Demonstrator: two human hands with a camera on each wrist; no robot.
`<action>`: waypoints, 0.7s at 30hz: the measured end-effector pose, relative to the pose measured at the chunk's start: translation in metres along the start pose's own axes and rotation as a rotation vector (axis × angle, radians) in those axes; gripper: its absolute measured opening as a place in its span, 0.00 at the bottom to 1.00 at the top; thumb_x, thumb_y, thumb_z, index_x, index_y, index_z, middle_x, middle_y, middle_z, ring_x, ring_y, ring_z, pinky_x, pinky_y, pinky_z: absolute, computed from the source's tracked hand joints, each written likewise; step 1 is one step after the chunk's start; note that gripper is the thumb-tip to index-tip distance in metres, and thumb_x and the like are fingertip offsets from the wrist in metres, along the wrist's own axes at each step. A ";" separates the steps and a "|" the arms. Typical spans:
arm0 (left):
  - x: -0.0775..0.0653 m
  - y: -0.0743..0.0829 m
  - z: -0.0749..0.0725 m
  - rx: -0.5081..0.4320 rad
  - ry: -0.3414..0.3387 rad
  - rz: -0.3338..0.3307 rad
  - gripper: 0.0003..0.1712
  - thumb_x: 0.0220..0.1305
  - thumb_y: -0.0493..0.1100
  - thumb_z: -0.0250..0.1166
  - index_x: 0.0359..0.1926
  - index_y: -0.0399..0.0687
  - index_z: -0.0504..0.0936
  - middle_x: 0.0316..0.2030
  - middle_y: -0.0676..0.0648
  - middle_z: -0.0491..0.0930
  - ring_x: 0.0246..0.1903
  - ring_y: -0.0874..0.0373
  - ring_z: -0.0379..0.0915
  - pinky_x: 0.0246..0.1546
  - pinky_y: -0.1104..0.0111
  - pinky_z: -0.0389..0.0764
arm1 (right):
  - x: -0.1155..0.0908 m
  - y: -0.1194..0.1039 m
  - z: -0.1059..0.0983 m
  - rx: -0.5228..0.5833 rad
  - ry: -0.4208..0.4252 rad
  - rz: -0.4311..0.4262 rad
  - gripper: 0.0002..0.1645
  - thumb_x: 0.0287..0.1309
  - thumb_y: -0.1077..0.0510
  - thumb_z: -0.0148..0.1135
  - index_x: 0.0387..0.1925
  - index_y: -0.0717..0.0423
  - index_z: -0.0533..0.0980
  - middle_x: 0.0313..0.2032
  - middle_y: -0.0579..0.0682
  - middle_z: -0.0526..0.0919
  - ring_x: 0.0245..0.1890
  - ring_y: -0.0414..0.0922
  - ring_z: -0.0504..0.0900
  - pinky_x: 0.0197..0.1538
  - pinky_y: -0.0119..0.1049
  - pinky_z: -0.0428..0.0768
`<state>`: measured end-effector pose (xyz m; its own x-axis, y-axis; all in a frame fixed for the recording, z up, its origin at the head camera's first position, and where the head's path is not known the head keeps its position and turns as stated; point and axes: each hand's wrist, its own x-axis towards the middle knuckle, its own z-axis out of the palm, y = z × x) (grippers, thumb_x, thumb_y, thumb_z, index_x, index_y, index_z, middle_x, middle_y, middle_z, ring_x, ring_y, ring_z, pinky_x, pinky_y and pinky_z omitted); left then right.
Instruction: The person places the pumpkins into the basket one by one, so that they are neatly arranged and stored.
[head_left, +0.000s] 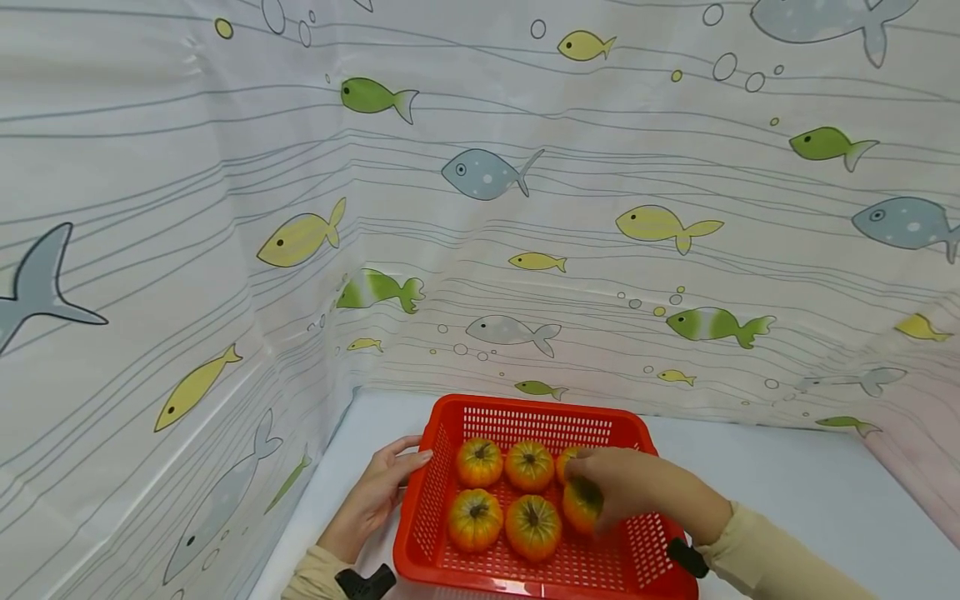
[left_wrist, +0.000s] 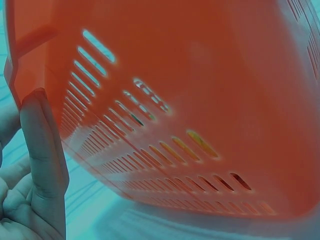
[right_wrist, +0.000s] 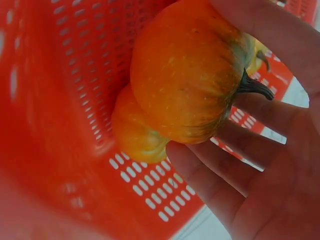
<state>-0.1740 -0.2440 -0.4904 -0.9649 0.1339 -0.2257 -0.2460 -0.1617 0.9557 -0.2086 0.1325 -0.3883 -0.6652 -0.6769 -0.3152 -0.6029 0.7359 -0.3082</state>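
A red plastic basket with slotted walls holds several small orange pumpkins, among them two at the left, a back one and a front one. My left hand grips the basket's left rim; in the left wrist view a finger lies against the red wall. Inside the right part of the basket, my right hand holds a pumpkin with fingers and thumb spread round it, its dark stem facing the palm. Another pumpkin sits right behind it, partly hidden.
The basket stands on a white tabletop. White sheeting printed with fish rises behind the table and along its left and right sides. Black wrist devices are worn at both sleeves.
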 end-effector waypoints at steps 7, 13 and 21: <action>0.000 0.001 0.001 0.000 -0.004 0.005 0.36 0.74 0.45 0.64 0.73 0.36 0.61 0.51 0.43 0.88 0.42 0.56 0.90 0.44 0.62 0.90 | 0.005 -0.006 0.003 -0.012 -0.040 -0.035 0.36 0.33 0.51 0.89 0.47 0.42 0.80 0.42 0.33 0.80 0.40 0.33 0.76 0.50 0.34 0.85; -0.001 0.001 0.002 0.000 -0.006 0.002 0.35 0.74 0.46 0.64 0.73 0.35 0.61 0.51 0.43 0.88 0.42 0.57 0.90 0.44 0.63 0.90 | 0.009 -0.008 0.008 -0.092 -0.048 -0.022 0.37 0.32 0.50 0.90 0.47 0.42 0.80 0.43 0.35 0.80 0.42 0.33 0.76 0.49 0.35 0.85; -0.001 0.002 0.001 -0.007 -0.006 0.001 0.36 0.74 0.46 0.64 0.73 0.35 0.60 0.50 0.45 0.88 0.41 0.58 0.90 0.43 0.65 0.90 | 0.010 -0.012 0.011 -0.125 -0.080 0.008 0.38 0.32 0.48 0.90 0.50 0.40 0.80 0.45 0.37 0.81 0.44 0.36 0.78 0.51 0.39 0.86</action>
<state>-0.1734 -0.2434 -0.4884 -0.9646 0.1397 -0.2235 -0.2456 -0.1689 0.9545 -0.2035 0.1168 -0.3976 -0.6355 -0.6667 -0.3895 -0.6517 0.7336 -0.1925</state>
